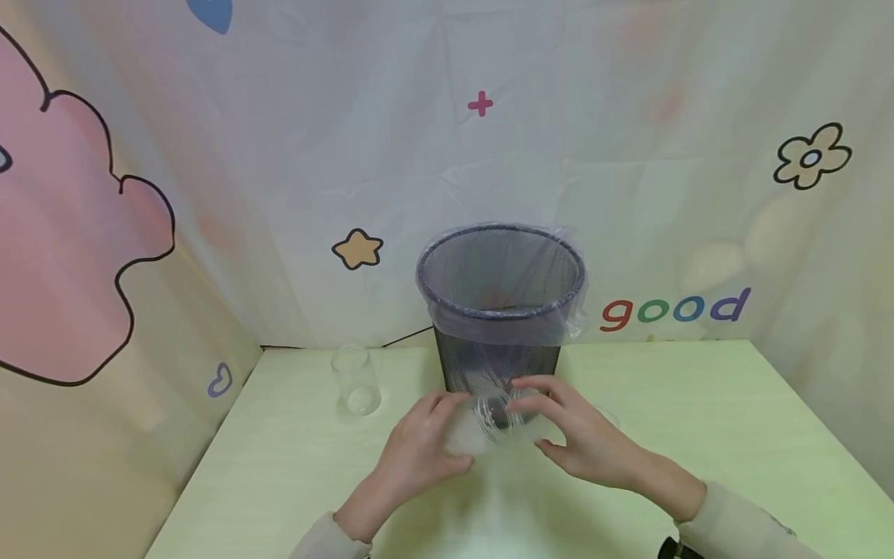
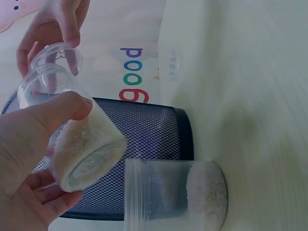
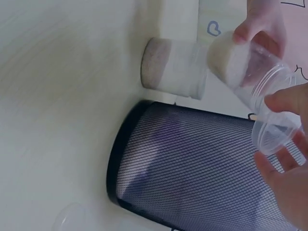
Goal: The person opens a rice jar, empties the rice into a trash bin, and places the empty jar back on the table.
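A clear jar with pale stuff inside is held tilted in the air, in front of the black bin. The left hand curls round the jar. The right hand pinches a clear lid at its mouth. Another jar stands on the bench.

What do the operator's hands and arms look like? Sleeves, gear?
Left hand and right hand are bare, no gloves visible. Left sleeve and right sleeve are pale beige, ending near the wrists. A small black object, not identifiable, shows by the right cuff.
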`<state>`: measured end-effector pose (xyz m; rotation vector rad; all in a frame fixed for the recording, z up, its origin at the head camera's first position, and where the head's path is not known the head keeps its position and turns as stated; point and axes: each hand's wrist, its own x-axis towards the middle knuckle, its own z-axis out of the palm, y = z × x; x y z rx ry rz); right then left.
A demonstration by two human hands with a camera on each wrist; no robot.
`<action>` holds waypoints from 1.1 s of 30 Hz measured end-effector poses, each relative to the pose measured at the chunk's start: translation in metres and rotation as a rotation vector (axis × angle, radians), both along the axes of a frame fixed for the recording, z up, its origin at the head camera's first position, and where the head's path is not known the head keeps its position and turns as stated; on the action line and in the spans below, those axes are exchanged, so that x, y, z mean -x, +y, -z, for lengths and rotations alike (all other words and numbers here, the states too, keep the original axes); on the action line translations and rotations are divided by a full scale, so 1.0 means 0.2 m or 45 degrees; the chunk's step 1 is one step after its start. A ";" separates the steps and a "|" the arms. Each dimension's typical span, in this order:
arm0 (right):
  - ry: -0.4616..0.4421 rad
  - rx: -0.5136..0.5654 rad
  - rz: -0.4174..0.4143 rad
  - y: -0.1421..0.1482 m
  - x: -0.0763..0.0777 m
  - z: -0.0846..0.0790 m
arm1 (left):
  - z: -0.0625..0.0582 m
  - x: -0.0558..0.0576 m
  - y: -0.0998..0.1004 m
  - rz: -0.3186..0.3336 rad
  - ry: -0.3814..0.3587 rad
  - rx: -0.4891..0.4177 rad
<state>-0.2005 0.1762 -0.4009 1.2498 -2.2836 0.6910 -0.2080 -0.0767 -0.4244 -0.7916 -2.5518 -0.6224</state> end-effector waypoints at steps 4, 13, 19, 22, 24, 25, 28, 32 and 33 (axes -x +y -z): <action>-0.067 -0.026 0.065 0.04 0.01 0.03 | 0.01 0.00 -0.01 -0.007 0.008 -0.030; -0.061 -0.060 0.117 0.10 0.04 0.11 | 0.02 -0.01 -0.02 -0.012 0.025 -0.072; -0.029 -0.073 0.171 0.16 0.06 0.20 | 0.02 -0.01 -0.03 -0.018 0.054 -0.099; -0.044 -0.090 0.199 0.19 0.08 0.24 | 0.02 -0.02 -0.03 -0.017 0.071 -0.106; -0.058 -0.110 0.219 0.21 0.09 0.26 | 0.03 -0.02 -0.03 -0.019 0.078 -0.108; -0.067 -0.117 0.228 0.22 0.09 0.28 | 0.03 -0.01 -0.03 -0.021 0.081 -0.107; -0.096 -0.132 0.249 0.25 0.11 0.31 | 0.03 -0.01 -0.03 -0.027 0.082 -0.100; -0.126 -0.150 0.290 0.30 0.12 0.34 | 0.02 -0.02 -0.04 -0.038 0.078 -0.097; -0.130 -0.152 0.302 0.31 0.13 0.35 | 0.02 -0.02 -0.04 -0.039 0.080 -0.101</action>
